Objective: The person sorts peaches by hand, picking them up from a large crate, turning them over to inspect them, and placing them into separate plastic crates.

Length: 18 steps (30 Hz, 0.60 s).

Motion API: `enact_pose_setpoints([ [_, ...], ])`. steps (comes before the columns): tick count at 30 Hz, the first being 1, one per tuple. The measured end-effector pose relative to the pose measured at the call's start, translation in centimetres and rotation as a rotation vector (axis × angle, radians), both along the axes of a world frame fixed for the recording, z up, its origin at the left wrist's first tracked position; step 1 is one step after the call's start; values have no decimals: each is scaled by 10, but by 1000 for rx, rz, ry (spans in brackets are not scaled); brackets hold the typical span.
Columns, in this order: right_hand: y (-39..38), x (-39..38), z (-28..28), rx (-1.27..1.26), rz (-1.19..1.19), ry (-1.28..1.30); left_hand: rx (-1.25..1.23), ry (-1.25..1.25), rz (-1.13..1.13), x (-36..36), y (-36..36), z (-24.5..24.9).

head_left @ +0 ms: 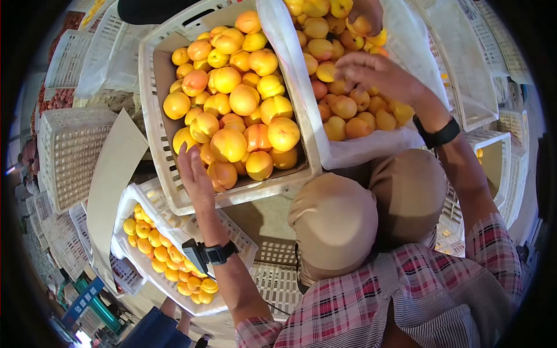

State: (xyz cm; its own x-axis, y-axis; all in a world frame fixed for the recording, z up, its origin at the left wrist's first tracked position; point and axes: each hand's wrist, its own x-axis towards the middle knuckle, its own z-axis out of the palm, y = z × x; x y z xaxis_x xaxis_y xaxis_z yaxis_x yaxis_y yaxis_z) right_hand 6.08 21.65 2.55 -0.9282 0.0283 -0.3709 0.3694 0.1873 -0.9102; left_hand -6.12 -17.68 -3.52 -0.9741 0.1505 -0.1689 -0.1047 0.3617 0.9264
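Fruit (244, 100), round and yellow to orange, lies heaped in the main crate (267, 190), a white slotted box with brown board (162, 75) inside its walls. The heap spreads from edge to edge; the crate stands at an angle before the knees (333, 223), its near right corner close to them. What bears it cannot be made out.

Left hand (196, 177): fingers extended and slightly parted, not clenched, over the fruit just in from the near left corner. Whether the fingertips press on a piece cannot be told. A black watch (214, 253) is on that wrist.

Right hand (371, 72): open, fingers loosely bent, above the second crate's fruit (343, 107); no grasp is evident and contact cannot be confirmed. A black band (436, 132) circles the wrist. White sheeting (371, 145) covers that crate's near edge. At its far side, a co-worker's hand (366, 14) has its fingers around one piece.

Below the main crate's near left corner, a third crate (125, 203), lined in white, carries smaller yellow-orange fruit (168, 255).

Room: pale floor (255, 220); white slatted crates (75, 151) at both sides, many stacked; a bent cardboard sheet (110, 180) at left; a blue sign (83, 301) with pale characters, lower left; a person in blue jeans (152, 330) near the bottom.
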Motion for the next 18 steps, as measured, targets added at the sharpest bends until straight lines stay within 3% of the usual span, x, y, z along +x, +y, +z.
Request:
enact_pose_setpoints([
  [3,29,0,-5,143,-47,34,-201,146,-139,3,-5,-5],
  [5,49,2,-3,378,96,76,-393,280,-211,7,0,-18],
  [7,71,8,-11,558,216,174,-553,247,-290,11,19,-9],
  [10,87,21,-13,678,201,42,-886,491,-419,15,36,-3],
  [18,101,27,-38,783,262,-251,-975,315,-367,29,44,9],
])
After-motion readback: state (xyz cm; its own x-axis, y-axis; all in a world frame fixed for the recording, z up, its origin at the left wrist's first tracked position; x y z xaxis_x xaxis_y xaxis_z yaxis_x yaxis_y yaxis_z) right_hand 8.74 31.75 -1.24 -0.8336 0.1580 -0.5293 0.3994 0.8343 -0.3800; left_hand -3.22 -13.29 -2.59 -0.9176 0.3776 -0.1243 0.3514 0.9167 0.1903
